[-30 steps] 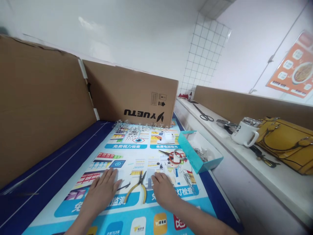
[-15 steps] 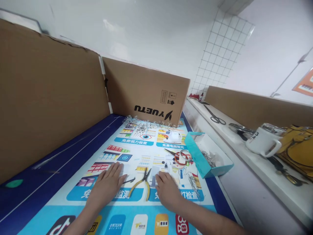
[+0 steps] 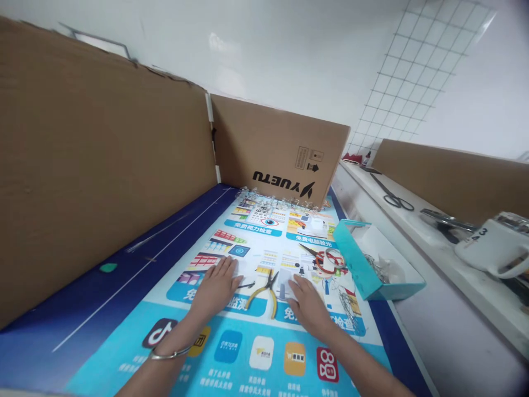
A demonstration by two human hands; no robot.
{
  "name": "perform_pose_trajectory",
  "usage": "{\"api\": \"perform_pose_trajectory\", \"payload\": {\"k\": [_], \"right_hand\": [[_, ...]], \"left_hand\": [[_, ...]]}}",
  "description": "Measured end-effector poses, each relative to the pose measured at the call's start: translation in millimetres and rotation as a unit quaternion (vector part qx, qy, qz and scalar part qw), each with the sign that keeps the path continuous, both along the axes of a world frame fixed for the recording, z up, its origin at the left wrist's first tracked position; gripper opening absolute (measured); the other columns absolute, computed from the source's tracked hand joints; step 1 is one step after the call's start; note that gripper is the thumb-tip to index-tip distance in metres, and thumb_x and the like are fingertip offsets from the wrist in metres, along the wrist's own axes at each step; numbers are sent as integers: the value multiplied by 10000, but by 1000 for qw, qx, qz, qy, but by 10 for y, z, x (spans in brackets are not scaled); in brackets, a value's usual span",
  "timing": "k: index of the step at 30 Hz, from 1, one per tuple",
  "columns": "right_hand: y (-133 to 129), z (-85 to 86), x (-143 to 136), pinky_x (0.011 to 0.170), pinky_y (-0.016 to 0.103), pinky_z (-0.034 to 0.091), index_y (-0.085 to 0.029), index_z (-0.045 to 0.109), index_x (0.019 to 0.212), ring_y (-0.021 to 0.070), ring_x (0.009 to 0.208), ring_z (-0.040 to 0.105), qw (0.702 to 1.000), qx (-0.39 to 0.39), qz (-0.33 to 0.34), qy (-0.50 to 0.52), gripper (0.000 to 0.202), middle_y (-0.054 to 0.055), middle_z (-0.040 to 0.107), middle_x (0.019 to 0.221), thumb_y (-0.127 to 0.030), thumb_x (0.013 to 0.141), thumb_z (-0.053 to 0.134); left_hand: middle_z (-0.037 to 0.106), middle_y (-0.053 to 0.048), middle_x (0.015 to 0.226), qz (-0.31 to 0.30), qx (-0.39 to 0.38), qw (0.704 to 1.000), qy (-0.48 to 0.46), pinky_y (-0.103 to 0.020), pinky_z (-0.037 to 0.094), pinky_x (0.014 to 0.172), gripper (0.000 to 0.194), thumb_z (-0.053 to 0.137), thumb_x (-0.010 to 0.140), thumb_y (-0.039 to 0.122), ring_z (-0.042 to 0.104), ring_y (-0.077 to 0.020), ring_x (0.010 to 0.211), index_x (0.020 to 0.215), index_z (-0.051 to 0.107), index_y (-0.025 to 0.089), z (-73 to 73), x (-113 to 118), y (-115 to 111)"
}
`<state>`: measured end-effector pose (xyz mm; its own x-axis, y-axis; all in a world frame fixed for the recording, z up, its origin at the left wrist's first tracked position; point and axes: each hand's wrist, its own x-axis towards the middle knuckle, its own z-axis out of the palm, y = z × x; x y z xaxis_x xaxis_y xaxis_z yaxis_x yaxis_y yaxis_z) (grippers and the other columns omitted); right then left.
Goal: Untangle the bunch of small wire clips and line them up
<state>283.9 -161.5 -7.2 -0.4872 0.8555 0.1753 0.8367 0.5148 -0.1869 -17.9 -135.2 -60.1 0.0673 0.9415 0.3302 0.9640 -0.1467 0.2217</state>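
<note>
Palm down on the printed sheet (image 3: 248, 262), my left hand (image 3: 217, 284) has its fingers stretched forward and holds nothing. My right hand (image 3: 308, 303) also lies flat on the sheet, fingers apart. Between the hands rest pliers (image 3: 264, 295) with yellow handles, jaws pointing away from me. A small dark tool (image 3: 247, 285) lies beside my left thumb. Beyond my right hand are red-handled scissors (image 3: 326, 260), and to its right a loose bunch of thin wires (image 3: 349, 309). A silver bracelet (image 3: 169, 355) circles my left wrist.
An open turquoise box (image 3: 400, 291) with wire pieces stands at the right edge. Cardboard panels (image 3: 103, 154) wall the left and back. More wire pieces line the back. On the right ledge (image 3: 438, 251) sit dark scissors (image 3: 392, 197) and a white mug (image 3: 491, 248).
The camera view has shifted, so the scene sits further right and the bracelet now shows. Both hands stay flat in the same places on the sheet.
</note>
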Motion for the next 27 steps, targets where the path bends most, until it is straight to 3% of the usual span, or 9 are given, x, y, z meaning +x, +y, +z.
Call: {"api": "perform_pose_trajectory", "payload": {"k": [7, 14, 17, 21, 24, 27], "right_hand": [[211, -134, 463, 1037, 400, 258, -201, 413, 1304, 239, 1270, 298, 997, 33, -67, -24, 461, 80, 355, 1386, -389, 893, 322], [313, -125, 668, 1006, 409, 288, -202, 468, 1255, 241, 1219, 363, 993, 67, -88, -30, 428, 84, 423, 1329, -360, 881, 334], [267, -62, 599, 992, 422, 294, -164, 514, 1211, 261, 1186, 391, 990, 82, -107, -29, 416, 117, 469, 1276, -342, 872, 352], [119, 30, 206, 997, 415, 286, -140, 529, 1189, 263, 1167, 406, 992, 82, -96, -23, 413, 129, 508, 1228, -338, 871, 357], [-66, 98, -355, 1000, 396, 287, -193, 443, 1277, 241, 1203, 377, 999, 42, -31, 12, 450, 99, 460, 1294, -391, 888, 334], [-227, 131, -936, 956, 450, 306, -289, 356, 1334, 285, 1235, 328, 999, -6, 32, 8, 504, 76, 339, 1394, -482, 869, 352]], "left_hand": [[328, -111, 1415, -38, -37, 988, -143, -466, 126, 1080, 465, 406, 848, 299, 200, -260, 1335, 1290, 421, 157, 93, 116, -33], [400, -75, 1378, -117, -49, 970, -207, -355, 312, 1038, 459, 450, 810, 201, 363, -200, 1268, 1269, 454, 187, 166, 557, -96], [415, -77, 1367, -120, -40, 964, -234, -330, 376, 996, 438, 445, 825, 237, 413, -192, 1235, 1262, 458, 202, 247, 553, -176], [399, -55, 1378, -95, -9, 965, -244, -342, 350, 1021, 403, 456, 831, 306, 378, -196, 1255, 1224, 489, 227, 340, 179, -327], [415, -45, 1361, -50, 17, 972, -229, -357, 317, 1041, 361, 457, 828, 307, 367, -203, 1254, 1173, 533, 236, 353, -327, -425], [441, -62, 1331, 22, 42, 977, -206, -408, 290, 1045, 331, 442, 829, 312, 367, -235, 1242, 1119, 571, 218, 343, -948, -498]]}}
